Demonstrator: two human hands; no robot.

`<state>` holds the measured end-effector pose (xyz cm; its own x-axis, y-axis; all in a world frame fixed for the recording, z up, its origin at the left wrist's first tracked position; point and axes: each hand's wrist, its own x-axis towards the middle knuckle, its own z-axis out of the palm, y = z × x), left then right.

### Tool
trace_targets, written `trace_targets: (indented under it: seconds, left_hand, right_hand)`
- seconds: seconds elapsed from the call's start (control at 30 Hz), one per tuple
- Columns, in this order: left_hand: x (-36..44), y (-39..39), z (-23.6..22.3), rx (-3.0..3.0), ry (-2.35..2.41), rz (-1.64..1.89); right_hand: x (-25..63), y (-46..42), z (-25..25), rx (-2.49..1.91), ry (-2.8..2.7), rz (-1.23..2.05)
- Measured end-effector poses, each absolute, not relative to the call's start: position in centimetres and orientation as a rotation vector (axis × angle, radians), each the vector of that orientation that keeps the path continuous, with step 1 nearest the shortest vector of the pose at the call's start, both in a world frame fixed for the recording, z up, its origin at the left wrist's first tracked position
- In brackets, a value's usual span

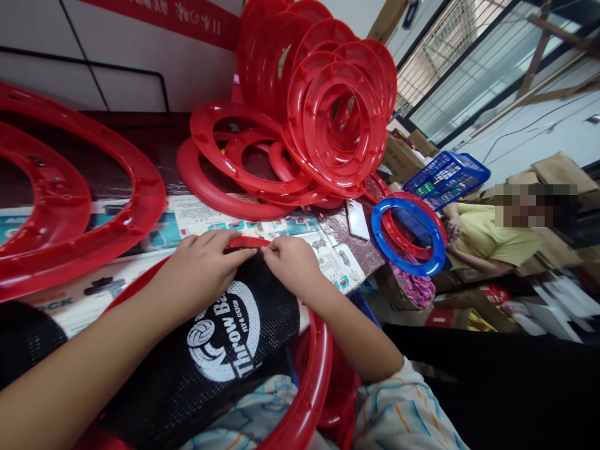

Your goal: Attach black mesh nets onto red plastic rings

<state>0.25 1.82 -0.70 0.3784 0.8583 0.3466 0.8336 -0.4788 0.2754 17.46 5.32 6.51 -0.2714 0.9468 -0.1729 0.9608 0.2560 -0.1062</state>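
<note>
A large red plastic ring leans between my lap and the table edge. Black mesh fabric with a white "Throw Ba..." print lies across its opening. My left hand is closed at the ring's far rim, its thumb and fingers pinching the fabric edge against it. Just to the right, my right hand pinches the same edge between thumb and bent forefinger. The fingertips of both hands nearly meet there. The exact spot under the fingertips is partly hidden.
Red rings are heaped at the back, with larger red ring parts at left. A white phone lies near a blue ring at the table's right. Beyond, a person in a yellow shirt works beside a blue basket.
</note>
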Motion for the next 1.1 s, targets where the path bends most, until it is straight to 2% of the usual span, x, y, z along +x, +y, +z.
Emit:
trace_targets:
  seconds: [0.27,0.53,0.87,1.1]
  left_hand:
    - [0.4,1.8,-0.6,2.545,1.608,0.652]
    - [0.4,2.0,-0.4,2.554,1.638,0.662]
    - [0.4,2.0,-0.8,2.54,1.629,0.665]
    - [0.3,2.1,-0.9,2.515,1.607,0.686]
  right_hand:
    - [17.2,4.4,6.9,1.792,2.414,-0.198]
    - [18.3,2.3,6.6,1.927,2.429,-0.313]
    - [19.8,3.7,6.6,2.046,2.503,-0.506]
    - [20.7,4.4,6.5,2.12,2.471,-0.515]
